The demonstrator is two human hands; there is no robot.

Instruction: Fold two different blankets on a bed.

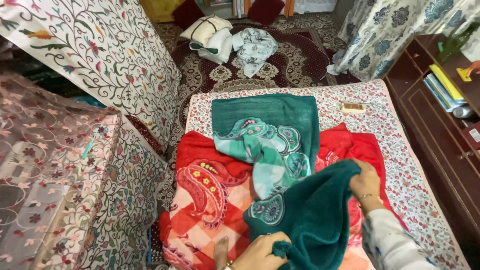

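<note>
A dark green blanket point(270, 120) with a pale paisley pattern lies across a red and orange paisley blanket point(210, 195) on a floral mattress point(400, 150). My right hand point(364, 180) grips a lifted fold of the green blanket at the right. My left hand point(260, 250) holds the blanket's near corner at the bottom of the view. Between the two hands the plain green underside bunches up, hiding part of the red blanket.
A small flat brown box point(353, 107) lies on the mattress's far right. Embroidered cushions point(100, 55) stand at the left. A wooden shelf unit point(440, 100) with books runs along the right. Folded cloths point(230, 42) lie on the patterned carpet beyond.
</note>
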